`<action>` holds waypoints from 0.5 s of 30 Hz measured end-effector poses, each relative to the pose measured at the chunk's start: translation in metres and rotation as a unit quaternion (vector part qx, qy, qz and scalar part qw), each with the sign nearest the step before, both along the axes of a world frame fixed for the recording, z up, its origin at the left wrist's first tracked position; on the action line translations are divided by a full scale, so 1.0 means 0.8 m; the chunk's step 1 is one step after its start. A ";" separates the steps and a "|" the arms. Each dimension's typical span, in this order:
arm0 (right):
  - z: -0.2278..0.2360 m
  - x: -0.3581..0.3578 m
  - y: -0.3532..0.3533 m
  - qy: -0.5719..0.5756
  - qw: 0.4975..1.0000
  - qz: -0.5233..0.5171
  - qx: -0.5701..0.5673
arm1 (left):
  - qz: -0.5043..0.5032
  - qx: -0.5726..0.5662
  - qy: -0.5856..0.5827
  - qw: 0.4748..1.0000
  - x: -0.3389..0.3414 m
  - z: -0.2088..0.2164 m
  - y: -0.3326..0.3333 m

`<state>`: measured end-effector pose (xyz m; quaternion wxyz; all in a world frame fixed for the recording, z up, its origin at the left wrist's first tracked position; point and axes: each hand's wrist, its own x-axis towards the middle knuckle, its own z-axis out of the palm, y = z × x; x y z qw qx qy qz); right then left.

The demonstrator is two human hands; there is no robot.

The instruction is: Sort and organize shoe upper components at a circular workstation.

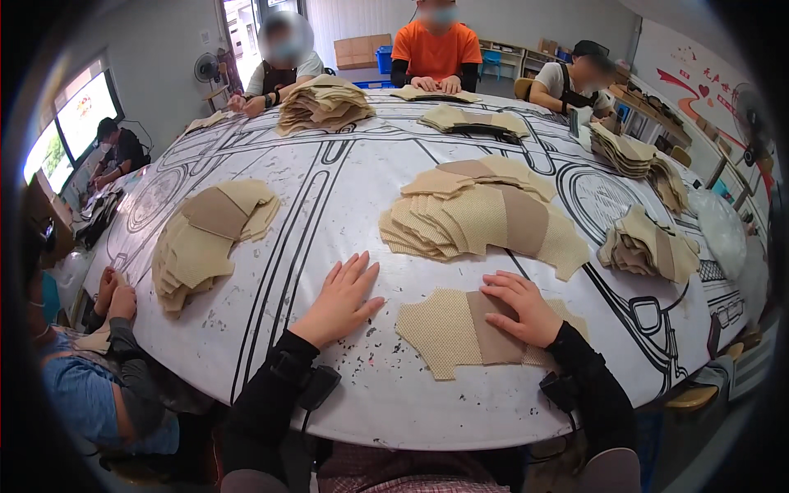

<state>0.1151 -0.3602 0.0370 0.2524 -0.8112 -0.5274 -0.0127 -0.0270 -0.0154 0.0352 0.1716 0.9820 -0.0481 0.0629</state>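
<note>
My left hand [343, 301] lies flat on the white table cover, fingers spread, with nothing in it. To its right, my right hand [526, 310] rests open on top of a single cut fabric piece [436, 327], a beige mesh shape with a brown band across its middle. The palm and fingers cover part of the band and the right end of the piece. Just beyond both hands is a fanned stack of similar fabric pieces [448, 220]. Another such stack [193, 255] lies to the left of my left hand.
More fabric piles lie around the table: a small bundle [649, 246] at right, a tall pile [323, 104] at the far side, and a stack [629, 154] at far right. Several people sit around the table, one [107, 370] close at my left. A clear plastic bag [717, 230] stands at right.
</note>
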 end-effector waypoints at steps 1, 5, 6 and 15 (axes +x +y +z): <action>-0.001 0.000 0.000 0.000 1.000 -0.001 0.000 | 0.002 0.001 0.006 1.000 0.000 0.002 -0.001; -0.002 0.001 -0.001 -0.001 1.000 -0.001 0.000 | 0.005 0.002 0.015 1.000 0.000 0.005 -0.003; -0.002 0.001 -0.001 -0.003 1.000 0.000 0.000 | 0.005 0.002 0.015 1.000 0.000 0.004 -0.003; 0.001 0.000 -0.001 -0.006 1.000 0.000 -0.001 | 0.003 0.003 0.009 1.000 0.001 -0.001 0.000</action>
